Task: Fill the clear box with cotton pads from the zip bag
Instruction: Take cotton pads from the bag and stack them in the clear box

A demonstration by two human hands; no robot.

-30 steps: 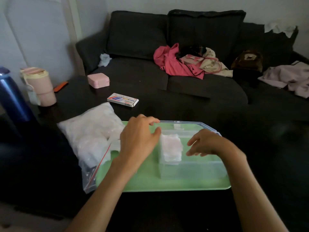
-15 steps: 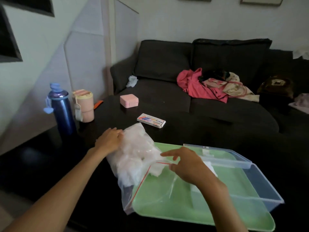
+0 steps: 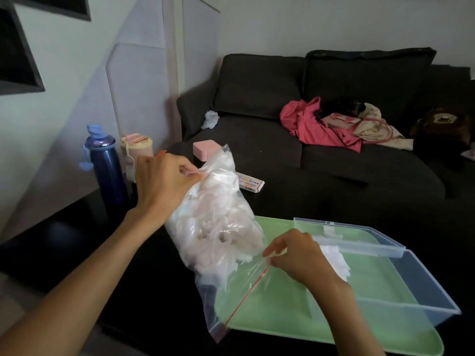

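Note:
A clear zip bag (image 3: 216, 227) stuffed with white cotton pads is lifted at its far end and tilts down toward the green tray (image 3: 277, 304). My left hand (image 3: 164, 181) pinches the bag's upper far end. My right hand (image 3: 295, 255) pinches the bag's mouth beside its red zip line. The clear box (image 3: 401, 286) stands on the tray at the right, lid open behind it, with some white pads (image 3: 336, 260) inside, partly hidden by my right hand.
On the dark table stand a blue bottle (image 3: 105, 165) and a pink cup (image 3: 136, 147) at the left, with a pink case (image 3: 205, 149) and a small white packet (image 3: 250, 183) behind the bag. A dark sofa (image 3: 321, 150) with clothes lies beyond.
My left hand has gripped the bag's far end and raised it off the table. My right hand has taken hold of the bag's mouth at the zip.

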